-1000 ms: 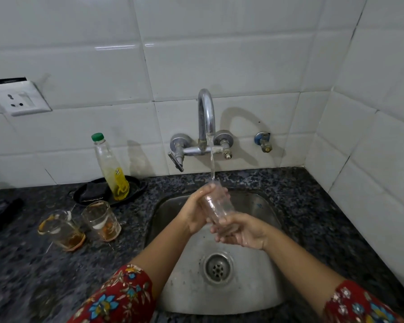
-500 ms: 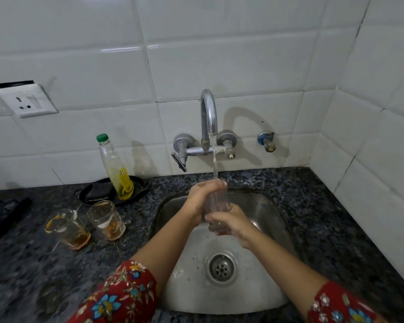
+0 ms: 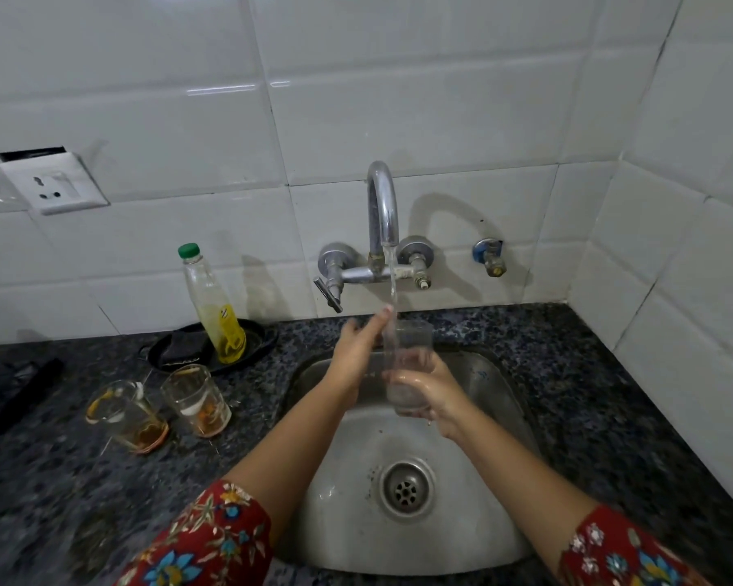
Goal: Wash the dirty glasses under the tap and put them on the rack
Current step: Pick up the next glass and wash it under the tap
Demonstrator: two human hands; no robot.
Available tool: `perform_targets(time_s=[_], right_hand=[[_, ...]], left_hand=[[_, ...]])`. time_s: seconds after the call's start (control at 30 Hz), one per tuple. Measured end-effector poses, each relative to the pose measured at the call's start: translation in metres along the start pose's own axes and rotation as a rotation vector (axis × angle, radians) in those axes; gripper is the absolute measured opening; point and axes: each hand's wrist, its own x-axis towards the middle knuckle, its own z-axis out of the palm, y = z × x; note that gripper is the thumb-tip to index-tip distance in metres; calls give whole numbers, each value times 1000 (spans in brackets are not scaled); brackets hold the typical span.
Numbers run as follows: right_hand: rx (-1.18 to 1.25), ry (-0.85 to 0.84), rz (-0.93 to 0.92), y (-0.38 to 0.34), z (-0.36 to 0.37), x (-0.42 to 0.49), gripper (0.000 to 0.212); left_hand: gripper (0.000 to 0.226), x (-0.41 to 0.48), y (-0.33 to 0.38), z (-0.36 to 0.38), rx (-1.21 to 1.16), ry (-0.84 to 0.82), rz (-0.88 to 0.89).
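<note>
While under tap (image 3: 382, 213), glass (image 3: 411, 338) upright.

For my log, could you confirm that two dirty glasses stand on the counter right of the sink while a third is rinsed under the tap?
Not quite: the head view shows the dirty glasses left of the sink; the rest is right.

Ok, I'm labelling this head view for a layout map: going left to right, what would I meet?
Wall socket → first dirty glass → second dirty glass → left hand → right hand, gripping the rinsed glass → blue wall valve.
</note>
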Motion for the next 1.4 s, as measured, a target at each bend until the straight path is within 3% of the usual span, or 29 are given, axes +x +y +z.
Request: perform_targets(time_s=[0.1,0.2,0.37,0.53,0.8,0.9,0.97,1.17,1.4], right_hand=[[-68,-7,-66,-10,3,7,52],[-156,-108,-68,-4,8,5,57],[-54,-21,-65,-4,3,5,52],[-108,-22,-60,4,12,2,74],[-72,-27,1,13,10,-2,83],[-92,-60,2,19,3,-13,65],[-107,-56,-25,21,-5,-20,59],[-29,95,-80,14,-23,-34,68],[-168,212,-328,-2,-29,-40,82]], left_hand=[[80,10,10,-6,38,257,141],[78,25,23,-16,14,321,157],[75,31,24,-20,60,265,155],[68,25,23,-19,142,222,204],[63,7,27,-33,272,72,233],[67,-12,4,-28,301,112,296],[68,-24,-19,-25,383,95,297],[61,-42,-57,-24,450,161,257],[44,-57,-63,-5,581,165,244]])
